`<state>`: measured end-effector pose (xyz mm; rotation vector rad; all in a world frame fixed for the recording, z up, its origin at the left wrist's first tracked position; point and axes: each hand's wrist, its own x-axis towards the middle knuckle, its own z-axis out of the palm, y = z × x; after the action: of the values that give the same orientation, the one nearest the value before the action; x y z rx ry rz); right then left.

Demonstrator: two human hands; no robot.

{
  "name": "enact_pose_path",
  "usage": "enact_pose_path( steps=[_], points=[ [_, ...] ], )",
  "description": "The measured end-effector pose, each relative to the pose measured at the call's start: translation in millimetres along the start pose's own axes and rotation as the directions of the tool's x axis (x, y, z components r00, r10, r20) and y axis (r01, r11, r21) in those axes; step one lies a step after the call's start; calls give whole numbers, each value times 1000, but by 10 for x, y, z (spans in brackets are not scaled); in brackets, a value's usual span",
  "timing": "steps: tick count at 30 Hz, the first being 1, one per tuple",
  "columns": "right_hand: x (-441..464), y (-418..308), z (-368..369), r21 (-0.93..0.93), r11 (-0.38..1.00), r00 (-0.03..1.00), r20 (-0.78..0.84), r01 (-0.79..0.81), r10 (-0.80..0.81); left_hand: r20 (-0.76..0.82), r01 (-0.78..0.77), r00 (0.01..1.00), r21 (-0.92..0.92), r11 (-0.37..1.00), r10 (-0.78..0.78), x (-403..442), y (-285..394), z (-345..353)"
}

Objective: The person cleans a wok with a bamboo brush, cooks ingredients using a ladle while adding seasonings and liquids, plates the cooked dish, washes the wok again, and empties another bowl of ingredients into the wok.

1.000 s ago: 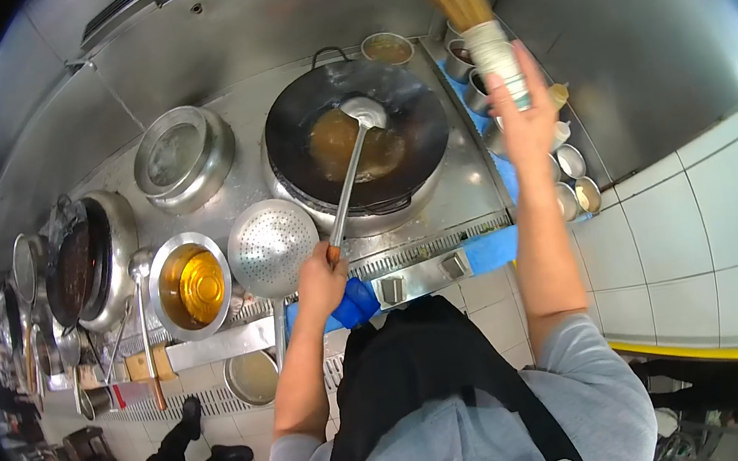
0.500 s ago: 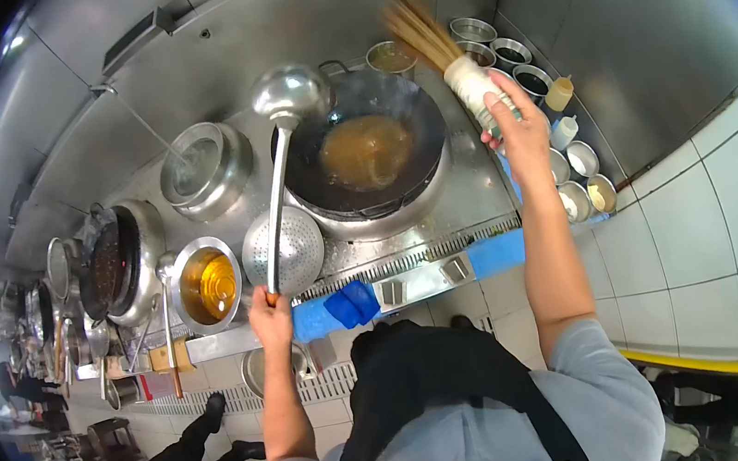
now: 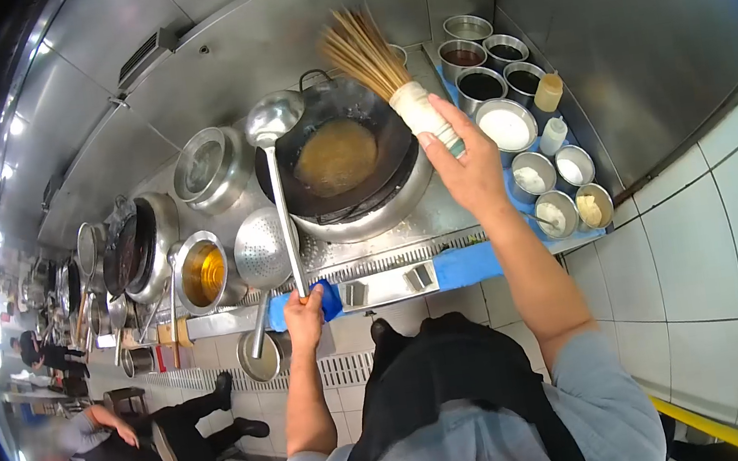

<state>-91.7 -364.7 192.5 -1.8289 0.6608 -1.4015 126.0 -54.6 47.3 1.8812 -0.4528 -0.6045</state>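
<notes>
My left hand (image 3: pixel 306 318) is closed around the grip of a long-handled steel ladle (image 3: pixel 283 209). The ladle's bowl is raised over the left rim of a dark wok (image 3: pixel 393 162), which has brown liquid (image 3: pixel 336 158) in its bottom. In my right hand (image 3: pixel 467 162) is a bamboo wok brush (image 3: pixel 417 110), held by its white wrapped handle. The brush's bristles point up and left above the wok's far right side, apart from the liquid. A perforated skimmer (image 3: pixel 261 249) lies left of the wok, beside the ladle's handle.
Sauce and seasoning pots (image 3: pixel 505 127) and squeeze bottles (image 3: pixel 552 136) stand at the right. A pot of yellow oil (image 3: pixel 204 273) and a pot with a strainer (image 3: pixel 204 164) are on the left, beyond them a second wok (image 3: pixel 131 248). A co-worker (image 3: pixel 129 458) is at the lower left.
My right hand has brought the brush leftward, from beside the sauce pots to over the wok's right edge. The ladle stays in my left hand. The camera view has shifted, showing more of the co-worker.
</notes>
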Motion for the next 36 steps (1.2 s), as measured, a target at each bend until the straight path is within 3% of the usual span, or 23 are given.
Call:
enact_pose_path(
  steps=[3,4,6,7,9,12,13,16,18,19,21,22,24,28,31,34,35,36],
  points=[
    [-77,-7,-18,-65,981,983,12,183,-183,48,70,996,3,998,-70,-268,156,196],
    [-136,68,-47,-187,977,981,178,104,-70,63,74,995,-8,997,-74,-365,254,264],
    [-136,341,-21,-257,918,867,327,-301,376,86,84,993,-35,996,-81,-497,371,363],
    [-249,425,-82,-190,930,892,277,-314,357,107,149,984,-73,986,-141,-528,402,376],
    [-239,485,-224,-48,957,944,160,-285,289,107,102,990,-59,993,-95,-483,363,419],
    [-335,370,-331,130,991,1000,-3,-26,26,123,83,989,-55,995,-76,-573,252,415],
    [-323,328,-337,95,994,997,-46,63,-59,138,74,988,-60,995,-65,-577,244,452],
    [-283,418,-558,33,952,944,143,-303,296,71,-48,997,84,995,42,-663,254,636],
    [-322,430,-845,5,822,813,149,-570,563,101,-32,995,153,988,16,-750,177,678],
    [-483,483,-1003,122,784,793,123,-608,596,101,-72,994,219,973,50,-718,-38,712],
    [-938,520,-1301,253,721,757,91,-646,647,122,-177,983,416,892,138,-828,65,805],
    [-1208,491,-1458,267,694,733,78,-668,676,179,-166,980,515,841,84,-848,-26,807],
    [-1709,439,-1786,283,630,682,147,-723,716,267,-67,959,528,847,-91,-939,-25,911],
    [-2356,166,-2076,206,558,580,64,-804,812,384,-198,922,569,798,-45,-952,-398,1260],
    [-2402,84,-2082,227,563,587,54,-795,808,429,-153,897,523,839,-104,-872,-512,1659],
    [-2034,-106,-1894,233,635,665,76,-736,743,442,-132,894,414,901,-72,-730,-815,2211],
    [-1877,-156,-1811,245,611,646,98,-753,757,446,-115,893,373,921,-69,-692,-815,2373],
    [-1726,-177,-1693,229,661,691,82,-715,719,523,-42,837,353,935,-160,-625,-704,2473]
  ],
)
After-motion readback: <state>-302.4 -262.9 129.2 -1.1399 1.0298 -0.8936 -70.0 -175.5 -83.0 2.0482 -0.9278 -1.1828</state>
